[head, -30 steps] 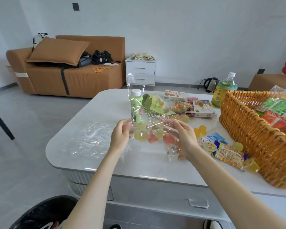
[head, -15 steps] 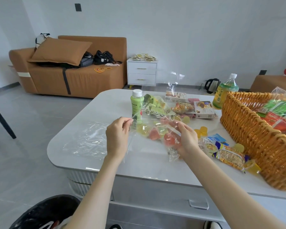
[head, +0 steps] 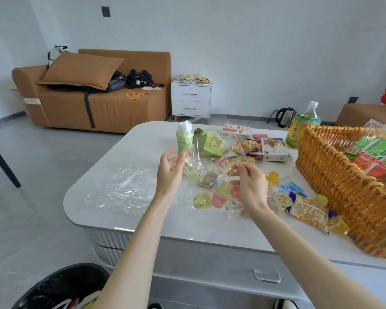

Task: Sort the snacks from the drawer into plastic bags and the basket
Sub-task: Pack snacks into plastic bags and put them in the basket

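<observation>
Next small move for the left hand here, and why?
Probably: the left hand pinches the free edge of the clear bag. It is open beside the bag, only the right hand pinches the rim, and a yellow jelly cup lies loose.

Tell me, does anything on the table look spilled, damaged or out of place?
Nothing looks spilled or damaged. A yellow jelly cup and a snack pack lie loose on the table beside the basket, simply not sorted yet.
</observation>
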{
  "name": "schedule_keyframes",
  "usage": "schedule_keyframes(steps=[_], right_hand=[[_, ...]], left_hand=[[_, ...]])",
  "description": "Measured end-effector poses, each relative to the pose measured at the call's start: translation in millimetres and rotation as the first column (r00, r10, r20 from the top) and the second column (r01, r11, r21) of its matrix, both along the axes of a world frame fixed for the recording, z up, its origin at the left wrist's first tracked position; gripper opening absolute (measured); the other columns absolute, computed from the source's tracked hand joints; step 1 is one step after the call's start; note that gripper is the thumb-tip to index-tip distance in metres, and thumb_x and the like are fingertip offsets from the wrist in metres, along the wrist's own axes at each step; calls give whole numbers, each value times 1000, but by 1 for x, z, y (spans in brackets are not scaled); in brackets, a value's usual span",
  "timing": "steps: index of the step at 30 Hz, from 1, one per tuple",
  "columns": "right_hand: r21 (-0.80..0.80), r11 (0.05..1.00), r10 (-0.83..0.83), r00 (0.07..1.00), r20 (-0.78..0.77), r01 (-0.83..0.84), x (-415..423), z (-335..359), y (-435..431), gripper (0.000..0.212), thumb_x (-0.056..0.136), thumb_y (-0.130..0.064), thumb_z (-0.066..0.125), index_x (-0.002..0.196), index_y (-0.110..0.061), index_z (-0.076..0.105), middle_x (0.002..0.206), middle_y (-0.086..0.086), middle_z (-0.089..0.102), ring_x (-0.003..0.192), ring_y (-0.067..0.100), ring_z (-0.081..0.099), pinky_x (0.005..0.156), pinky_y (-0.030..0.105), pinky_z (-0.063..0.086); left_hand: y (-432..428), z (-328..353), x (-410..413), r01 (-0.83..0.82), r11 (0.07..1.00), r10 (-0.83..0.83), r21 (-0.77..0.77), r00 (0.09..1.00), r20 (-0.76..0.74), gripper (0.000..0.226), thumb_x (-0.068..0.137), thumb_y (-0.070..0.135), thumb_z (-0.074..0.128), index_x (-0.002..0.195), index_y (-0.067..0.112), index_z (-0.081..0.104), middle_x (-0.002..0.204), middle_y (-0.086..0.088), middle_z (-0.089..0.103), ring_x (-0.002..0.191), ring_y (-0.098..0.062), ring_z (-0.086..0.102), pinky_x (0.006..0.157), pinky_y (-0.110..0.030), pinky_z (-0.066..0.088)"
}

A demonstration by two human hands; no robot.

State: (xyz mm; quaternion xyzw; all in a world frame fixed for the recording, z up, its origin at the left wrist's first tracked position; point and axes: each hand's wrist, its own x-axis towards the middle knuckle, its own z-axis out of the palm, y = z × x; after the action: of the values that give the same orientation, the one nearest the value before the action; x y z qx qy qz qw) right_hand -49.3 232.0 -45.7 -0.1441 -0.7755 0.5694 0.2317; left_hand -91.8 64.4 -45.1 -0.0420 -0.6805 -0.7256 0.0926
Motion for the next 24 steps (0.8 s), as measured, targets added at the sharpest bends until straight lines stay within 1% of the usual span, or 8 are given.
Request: schedule_keyframes(steps=[2, 5, 9, 13, 17, 20, 22, 24], right_hand=[[-6, 1000, -15, 1000, -11, 15, 1, -2, -2, 25, 102, -21, 40, 96, -16, 64, 76, -9, 66, 57, 22, 64, 59, 42, 53], [8, 999, -36, 999, -12, 36, 2, -2, 1, 26, 102, -20, 39, 99, -15, 64, 73, -12, 65, 55, 21, 63, 63, 44, 54], [34, 999, -19, 1000, -19, 20, 4, 0, 6, 25, 102, -20, 40, 89, -20, 62, 74, -8, 64, 54, 18, 60, 59, 36, 52], [24, 985, 171, 984, -42, -170, 13, -1, 13, 24, 102, -17, 43, 86, -15, 62, 72, 1, 61, 47, 8, 50, 40, 20, 41], [88, 960, 271, 962, -37, -267, 18, -4, 20, 24, 102, -18, 46, 88, -10, 64, 67, -1, 57, 43, 5, 48, 40, 17, 37], [-68, 950, 302, 952, -53, -305, 15, -7, 17, 22, 101, -21, 47, 88, -15, 63, 75, 1, 62, 58, 8, 56, 50, 18, 44], [-187, 924, 329, 943, -53, -333, 11, -12, 10, 24, 102, -24, 45, 85, -19, 61, 80, -1, 63, 70, 14, 60, 57, 20, 48], [-275, 904, 326, 944, -55, -328, 6, -16, 3, 25, 103, -27, 42, 86, -19, 59, 82, -3, 64, 73, 15, 61, 60, 22, 48]], left_hand=[[1, -1, 0, 41, 999, -41, 3, 995, 92, 41, 93, 46, 50, 112, 12, 62, 107, -8, 67, 97, -17, 66, 89, -34, 55], [1, -1, 1, 118, 993, -118, 6, 991, 63, 67, 79, 57, 53, 126, 9, 58, 119, -2, 66, 98, -11, 68, 86, -27, 55], [-2, -8, -6, 8, 999, -11, 51, 998, 55, 20, 95, 27, 57, 104, 13, 67, 105, -6, 72, 90, -15, 71, 82, -28, 57], [-8, 2, -8, -179, 972, 180, 151, 984, 6, 17, 90, 22, 66, 79, 10, 70, 64, 5, 70, 52, -7, 62, 56, -23, 56], [-11, 9, -6, -229, 970, 242, 85, 952, -189, 20, 85, 29, 71, 75, 12, 69, 57, 4, 65, 44, -9, 52, 51, -27, 51], [-8, 11, -7, -267, 951, 279, 157, 958, -62, 30, 88, 42, 63, 83, 12, 66, 66, 4, 66, 51, -6, 56, 53, -21, 48], [-11, 8, -12, -113, 975, 79, 191, 981, 176, 50, 90, 61, 41, 104, 19, 64, 86, 7, 73, 73, -7, 67, 65, -22, 48], [-19, -2, -14, 126, 986, -150, 106, 951, 270, 63, 86, 70, 29, 114, 25, 63, 103, 11, 72, 95, -10, 67, 84, -28, 45]])
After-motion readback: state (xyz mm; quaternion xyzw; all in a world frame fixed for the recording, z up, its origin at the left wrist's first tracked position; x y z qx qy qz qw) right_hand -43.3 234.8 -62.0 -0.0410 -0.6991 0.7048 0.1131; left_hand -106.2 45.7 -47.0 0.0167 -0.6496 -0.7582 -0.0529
